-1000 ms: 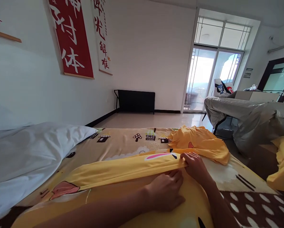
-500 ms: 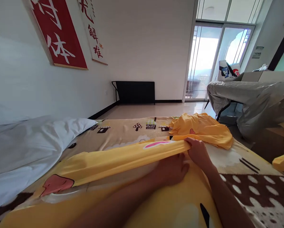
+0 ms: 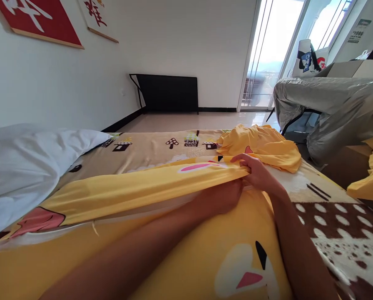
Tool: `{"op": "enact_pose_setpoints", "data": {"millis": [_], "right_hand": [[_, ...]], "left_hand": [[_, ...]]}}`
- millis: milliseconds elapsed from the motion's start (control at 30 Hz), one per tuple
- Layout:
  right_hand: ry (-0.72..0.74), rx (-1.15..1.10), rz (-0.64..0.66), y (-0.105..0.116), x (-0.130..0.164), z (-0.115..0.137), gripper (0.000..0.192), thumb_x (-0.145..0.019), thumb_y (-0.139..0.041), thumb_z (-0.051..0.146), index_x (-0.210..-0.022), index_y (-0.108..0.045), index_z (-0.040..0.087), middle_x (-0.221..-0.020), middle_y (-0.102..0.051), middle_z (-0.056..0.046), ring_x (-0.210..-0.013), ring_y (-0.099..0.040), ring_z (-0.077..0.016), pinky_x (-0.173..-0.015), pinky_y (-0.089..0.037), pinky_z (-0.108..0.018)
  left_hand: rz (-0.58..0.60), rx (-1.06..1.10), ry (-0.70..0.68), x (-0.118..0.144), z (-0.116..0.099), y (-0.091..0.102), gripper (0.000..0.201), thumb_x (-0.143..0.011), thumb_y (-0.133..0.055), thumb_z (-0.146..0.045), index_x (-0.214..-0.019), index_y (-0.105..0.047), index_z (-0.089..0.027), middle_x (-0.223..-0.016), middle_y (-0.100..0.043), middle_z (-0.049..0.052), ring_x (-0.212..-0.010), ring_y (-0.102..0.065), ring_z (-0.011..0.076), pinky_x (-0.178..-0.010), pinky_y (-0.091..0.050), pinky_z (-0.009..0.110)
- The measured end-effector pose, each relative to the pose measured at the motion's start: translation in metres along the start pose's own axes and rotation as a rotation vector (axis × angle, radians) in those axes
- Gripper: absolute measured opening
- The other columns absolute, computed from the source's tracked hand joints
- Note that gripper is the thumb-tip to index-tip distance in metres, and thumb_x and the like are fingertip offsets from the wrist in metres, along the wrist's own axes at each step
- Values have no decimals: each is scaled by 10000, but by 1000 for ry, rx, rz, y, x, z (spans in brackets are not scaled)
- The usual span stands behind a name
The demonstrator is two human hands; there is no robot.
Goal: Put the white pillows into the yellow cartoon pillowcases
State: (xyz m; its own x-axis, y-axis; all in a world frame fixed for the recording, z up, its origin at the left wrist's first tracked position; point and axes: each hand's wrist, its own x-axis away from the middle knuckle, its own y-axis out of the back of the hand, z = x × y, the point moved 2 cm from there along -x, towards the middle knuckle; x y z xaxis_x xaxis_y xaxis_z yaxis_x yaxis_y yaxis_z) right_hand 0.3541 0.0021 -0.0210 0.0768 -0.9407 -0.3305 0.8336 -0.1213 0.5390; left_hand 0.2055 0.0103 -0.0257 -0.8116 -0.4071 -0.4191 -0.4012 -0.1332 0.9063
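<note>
A yellow pillowcase point(image 3: 111, 189) with cartoon prints lies spread across the bed, its long upper edge raised in a stretched band. My right hand point(image 3: 255, 173) pinches this band near its right end, thumb and fingers closed on the cloth. Just beneath the band, my left hand point(image 3: 225, 196) is closed at the same end, its fingertips partly hidden by the fabric. Between the band and the lower yellow layer, a paler strip shows. A loose thread point(image 3: 94, 228) hangs from the lower layer's edge.
A white pillow point(image 3: 27, 162) lies on the left of the bed. Crumpled yellow cloth point(image 3: 261, 146) rests at the far right of the patterned bedsheet point(image 3: 149, 146). Beyond stand a plastic-covered table point(image 3: 324, 96) and a black folded panel point(image 3: 170, 93) against the wall.
The view has tilted downward. My left hand has moved up to the raised band, close to my right hand. My right hand's fingers have shifted over the cloth edge.
</note>
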Motion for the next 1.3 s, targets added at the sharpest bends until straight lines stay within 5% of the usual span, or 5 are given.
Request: {"op": "enact_pose_setpoints", "data": {"millis": [133, 300, 533, 1000, 1300], "right_hand": [[60, 135, 10, 8, 2, -3, 552, -609, -544, 138, -1152, -613, 209, -715, -515, 48, -613, -450, -97, -582, -355, -207], [126, 633, -263, 1, -5, 1, 410, -578, -461, 54, -907, -671, 178, -833, -661, -40, -772, -559, -179, -704, -372, -273], [281, 1037, -302, -1, -10, 15, 255, -578, -467, 56, -767, -579, 185, -802, -627, -70, -764, -542, -204, -640, -326, -282], [67, 753, -358, -2, 4, 3, 369, -621, -408, 61, -960, -480, 189, -727, -622, -46, -618, -568, -203, -559, -325, -262], [111, 312, -385, 0, 0, -2, 351, -610, -409, 102, -931, -469, 230, -736, -587, 15, -584, -488, -142, -549, -335, -225]], "left_hand": [[9, 199, 104, -2, 3, -4, 400, -968, -305, -364, -1326, -455, -264, -1344, -531, 43, -1209, -501, 244, -1082, -348, 438], [105, 75, 186, -4, 8, -19, 450, -944, -322, -435, -1121, -611, -139, -1249, -589, 137, -1204, -503, 308, -1080, -344, 482], [166, 97, 161, -3, 12, -26, 496, -966, -247, -423, -926, -662, -155, -1020, -671, 110, -1099, -574, 275, -1053, -380, 471], [-110, 89, 11, -10, 8, -6, 441, -969, -297, -344, -1362, -438, -202, -1414, -466, 102, -1327, -397, 273, -1171, -228, 462], [-14, 360, 23, -21, 19, -23, 377, -973, -290, -283, -1294, -486, -249, -1335, -554, 38, -1192, -527, 174, -1079, -397, 339]]}}
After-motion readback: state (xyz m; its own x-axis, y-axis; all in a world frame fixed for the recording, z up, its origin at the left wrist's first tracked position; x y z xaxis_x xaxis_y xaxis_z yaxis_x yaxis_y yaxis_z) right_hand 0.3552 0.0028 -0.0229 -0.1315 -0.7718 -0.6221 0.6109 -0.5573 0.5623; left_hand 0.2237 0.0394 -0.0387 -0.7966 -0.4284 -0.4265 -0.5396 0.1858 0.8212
